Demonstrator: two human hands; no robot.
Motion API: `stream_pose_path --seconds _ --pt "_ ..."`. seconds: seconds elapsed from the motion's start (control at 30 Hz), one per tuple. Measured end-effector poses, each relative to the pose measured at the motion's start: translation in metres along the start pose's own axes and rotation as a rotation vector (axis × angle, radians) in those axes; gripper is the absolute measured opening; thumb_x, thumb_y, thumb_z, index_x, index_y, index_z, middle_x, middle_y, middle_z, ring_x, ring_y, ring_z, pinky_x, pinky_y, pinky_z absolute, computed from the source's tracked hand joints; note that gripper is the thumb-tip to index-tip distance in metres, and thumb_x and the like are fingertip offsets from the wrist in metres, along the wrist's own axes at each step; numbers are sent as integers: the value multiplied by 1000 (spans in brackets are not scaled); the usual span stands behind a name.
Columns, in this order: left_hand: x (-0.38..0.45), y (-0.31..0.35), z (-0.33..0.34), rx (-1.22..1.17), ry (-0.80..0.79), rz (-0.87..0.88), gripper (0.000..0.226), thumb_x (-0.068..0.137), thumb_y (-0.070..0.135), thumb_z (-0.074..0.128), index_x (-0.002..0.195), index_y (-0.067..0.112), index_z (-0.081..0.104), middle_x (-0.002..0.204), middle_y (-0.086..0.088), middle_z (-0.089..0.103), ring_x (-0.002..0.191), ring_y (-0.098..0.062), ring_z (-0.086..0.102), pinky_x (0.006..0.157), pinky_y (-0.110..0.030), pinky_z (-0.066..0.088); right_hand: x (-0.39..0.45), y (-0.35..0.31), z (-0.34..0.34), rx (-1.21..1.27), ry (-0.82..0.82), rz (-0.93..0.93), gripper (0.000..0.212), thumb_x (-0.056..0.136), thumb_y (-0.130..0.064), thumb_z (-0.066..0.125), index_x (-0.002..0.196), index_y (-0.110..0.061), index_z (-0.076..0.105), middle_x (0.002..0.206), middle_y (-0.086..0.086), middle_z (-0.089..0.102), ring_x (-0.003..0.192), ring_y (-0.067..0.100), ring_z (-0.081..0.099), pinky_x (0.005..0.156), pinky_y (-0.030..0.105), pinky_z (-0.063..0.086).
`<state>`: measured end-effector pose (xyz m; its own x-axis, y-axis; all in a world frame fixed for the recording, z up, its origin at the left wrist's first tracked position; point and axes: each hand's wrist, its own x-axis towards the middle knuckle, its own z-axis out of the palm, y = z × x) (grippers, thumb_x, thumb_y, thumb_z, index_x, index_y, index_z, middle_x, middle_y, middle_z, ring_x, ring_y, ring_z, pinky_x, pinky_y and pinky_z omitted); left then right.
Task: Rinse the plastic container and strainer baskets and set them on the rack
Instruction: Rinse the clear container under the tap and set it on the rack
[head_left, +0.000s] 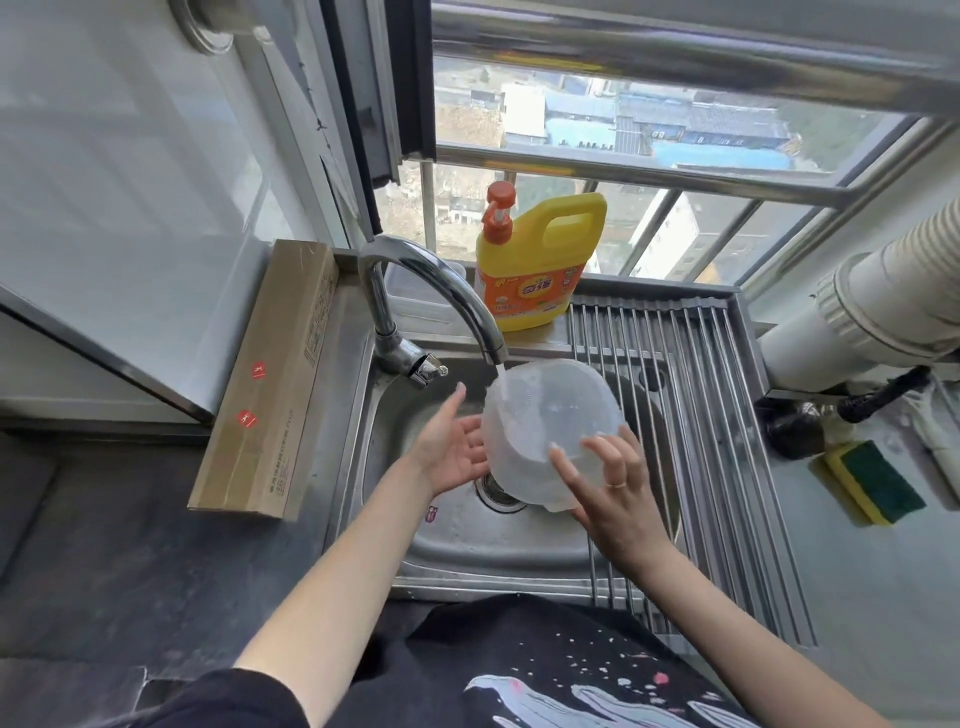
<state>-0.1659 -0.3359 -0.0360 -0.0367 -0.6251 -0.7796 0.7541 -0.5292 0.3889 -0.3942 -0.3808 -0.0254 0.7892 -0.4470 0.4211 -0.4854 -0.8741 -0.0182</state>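
Rinsing plastic container (550, 415) under faucet (434, 273)

Both bare forearms reach forward from the bottom of the view and come closer to each other toward the hands. The left hand (454, 452) is flat, palm turned to the right, its straight fingers touching the side of the plastic container (550, 410). The right hand (626, 501) presses the near side with spread fingers; 1 finger wears a ring (616, 485).
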Motion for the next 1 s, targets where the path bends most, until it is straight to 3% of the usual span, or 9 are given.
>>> stream_pose_path --seconds 0.1,0.2,0.33,0.43,0.5,0.63,0.73,0.8,1.0 --pt "4 -13 6 25 152 -16 37 97 41 45 83 12 64 65 -4 71 53 -15 67 50 -23 54 -4 -9 5 71 -128 -42 93 53 -42 87 132 -25 42 124 10 33 117 29 35 109 54 26" --pt "14 -35 -7 71 318 -51 29 88 26 54 99 5 70 100 -13 72 77 -25 72 64 -34 60 -13 -16 -7 289 -317 111 75 75 -74 51 136 -34 34 136 2 32 125 24 32 110 46 32" --pt "23 -50 -22 33 366 -27 19 80 16 60 95 6 68 102 -17 71 82 -33 67 69 -42 60 -12 -16 -18 771 -412 867 82 79 -72 39 144 -24 26 145 1 31 131 17 32 107 38 29" --pt "17 -49 -8 61 360 65 9 75 16 65 77 7 68 88 -16 71 72 -29 66 75 -36 56 0 -16 -19 1300 -542 1316 57 93 -54 43 139 -24 30 134 3 47 117 22 53 84 43 52" --pt "7 -43 6 153 393 138 18 87 21 57 76 10 67 81 -10 68 65 -22 60 60 -26 49 4 -18 -18 1351 -513 1343 46 96 -43 47 135 -22 34 120 -2 54 102 16 61 68 40 59" --pt "0 -39 15 340 468 164 37 102 36 34 105 11 61 84 -4 60 63 -17 52 35 -14 33 10 -10 -10 1233 -358 1317 39 98 -36 45 128 -12 51 117 7 63 98 20 63 68 31 56" --pt "-3 -37 17 289 367 82 39 102 38 32 106 6 55 83 -7 61 70 -20 58 61 -31 54 7 -2 -14 1102 -143 1268 51 97 -41 46 140 -15 45 135 0 54 115 17 56 88 32 52" --pt "-4 -37 20 308 307 73 39 101 39 34 106 7 56 92 -8 61 78 -20 59 77 -38 52 5 2 -21 995 -119 1196 68 91 -55 45 149 -22 31 142 -11 41 127 14 45 102 40 45" --pt "-9 -46 61 413 34 67 54 98 54 30 125 16 56 124 -5 59 112 -26 58 91 -40 48 2 21 -36 798 -50 1115 68 91 -56 40 150 -23 28 151 -1 36 135 21 38 109 48 37"
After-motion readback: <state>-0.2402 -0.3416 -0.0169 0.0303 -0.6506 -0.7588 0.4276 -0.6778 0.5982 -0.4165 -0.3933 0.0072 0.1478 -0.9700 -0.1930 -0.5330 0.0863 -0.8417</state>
